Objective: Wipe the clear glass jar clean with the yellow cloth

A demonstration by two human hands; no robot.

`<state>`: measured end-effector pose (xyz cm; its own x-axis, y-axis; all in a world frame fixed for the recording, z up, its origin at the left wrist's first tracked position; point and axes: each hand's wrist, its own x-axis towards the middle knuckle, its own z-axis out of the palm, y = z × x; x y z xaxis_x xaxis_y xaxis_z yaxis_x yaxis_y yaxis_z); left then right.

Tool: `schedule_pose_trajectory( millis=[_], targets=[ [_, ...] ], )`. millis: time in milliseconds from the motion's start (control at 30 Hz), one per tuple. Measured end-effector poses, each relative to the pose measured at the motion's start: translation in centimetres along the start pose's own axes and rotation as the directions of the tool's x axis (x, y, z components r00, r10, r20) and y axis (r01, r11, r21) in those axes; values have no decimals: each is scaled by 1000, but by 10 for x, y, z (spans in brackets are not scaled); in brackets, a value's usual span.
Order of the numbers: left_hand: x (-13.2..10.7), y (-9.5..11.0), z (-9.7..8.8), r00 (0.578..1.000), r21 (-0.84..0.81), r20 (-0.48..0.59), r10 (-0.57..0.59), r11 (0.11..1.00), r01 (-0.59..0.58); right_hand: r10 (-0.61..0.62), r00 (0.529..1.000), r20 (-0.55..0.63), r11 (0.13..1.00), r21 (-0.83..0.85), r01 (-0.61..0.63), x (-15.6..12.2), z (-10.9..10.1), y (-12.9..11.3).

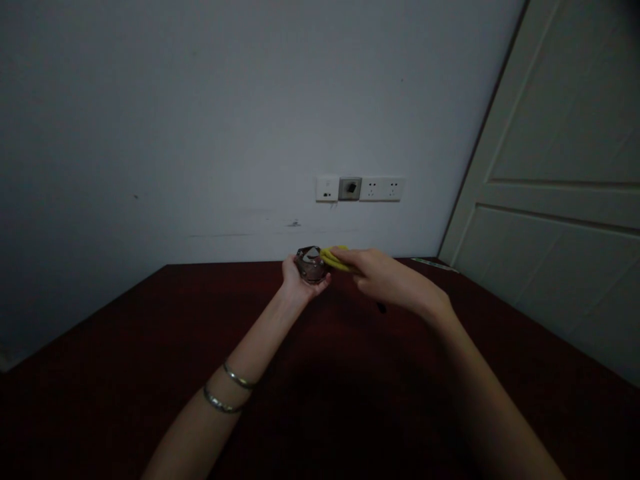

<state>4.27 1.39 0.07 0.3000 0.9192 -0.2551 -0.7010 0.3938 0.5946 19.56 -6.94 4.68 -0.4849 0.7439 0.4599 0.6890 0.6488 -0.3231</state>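
Observation:
My left hand (299,285) is closed around a small clear glass cup (311,263), held above the dark red table (125,373) near the wall. My right hand (385,277) pinches a yellow cloth (334,258) and presses it against the rim of the glass. Both arms stretch forward. Two silver bangles (227,390) sit on my left forearm. A thin dark object (381,307) shows below my right hand; I cannot make out what it is.
A white wall stands behind the table, with a row of wall sockets (359,189) above the hands. A pale panelled door (560,200) is at the right. The room is dim.

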Motion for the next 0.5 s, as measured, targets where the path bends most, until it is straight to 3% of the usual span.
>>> schedule_pose_trajectory(
  millis=[100,300,367,433,500],
  targets=[
    [-2,-5,3,989,-121,-138,60,990,-77,0,1000,4,999,44,0,-6,-1,-13],
    [-7,-8,8,991,-185,-125,37,981,-60,14,982,188,992,117,-36,-8,-18,-12],
    [-8,-7,7,995,-169,-100,-5,986,-12,63,989,137,980,179,-87,-8,-28,-2],
    [-8,-6,5,996,-132,-53,-77,989,69,161,987,2,950,271,-155,-8,-36,8],
    [-8,-7,5,990,-85,11,-139,987,139,273,951,-147,921,325,-214,-6,-39,18]
  ],
)
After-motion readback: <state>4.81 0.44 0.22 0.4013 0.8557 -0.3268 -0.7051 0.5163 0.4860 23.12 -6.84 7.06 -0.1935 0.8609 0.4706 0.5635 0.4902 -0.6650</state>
